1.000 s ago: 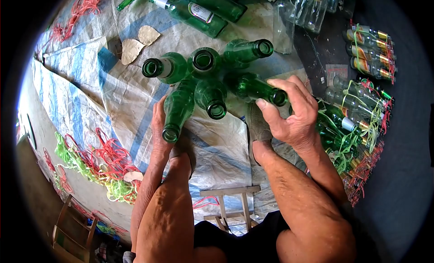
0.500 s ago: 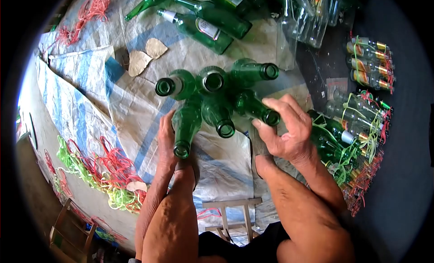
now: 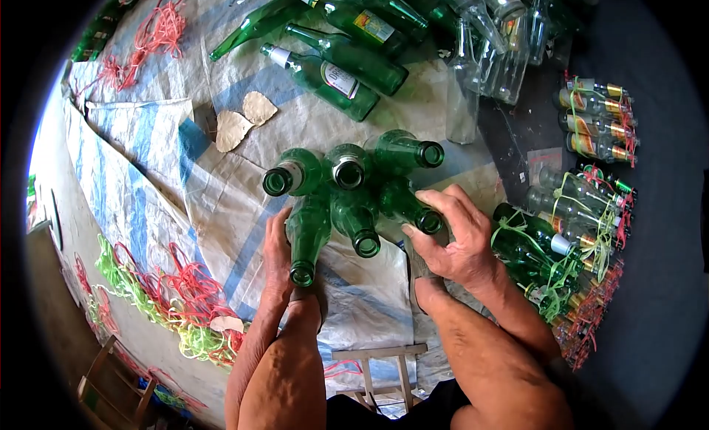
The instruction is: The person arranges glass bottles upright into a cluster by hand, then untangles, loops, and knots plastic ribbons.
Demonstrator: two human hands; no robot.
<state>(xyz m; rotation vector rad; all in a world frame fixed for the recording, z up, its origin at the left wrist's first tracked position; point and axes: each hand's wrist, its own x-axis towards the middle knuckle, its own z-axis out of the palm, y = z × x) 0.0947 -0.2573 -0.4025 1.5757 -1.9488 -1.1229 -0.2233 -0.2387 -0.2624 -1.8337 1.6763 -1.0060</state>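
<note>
Several green glass bottles stand upright in a tight cluster in front of me, in two rows, their open mouths facing up. My left hand presses along the side of the near-left bottle, low down, its fingers partly hidden behind the glass. At the near-right bottle, my right hand has its thumb and fingers around the neck just below the rim. The cluster's back-middle bottle has a pale band inside its rim. The bottles' bases are hidden.
A blue-and-white woven sheet covers the floor. Loose green bottles and clear bottles lie beyond. Tied bottle bundles are at right. Red and green plastic strips lie left, a small wooden stool between my legs.
The view has shifted, so the far bottles show more and the cluster sits lower in the picture. Both hands keep their places at the bottles.
</note>
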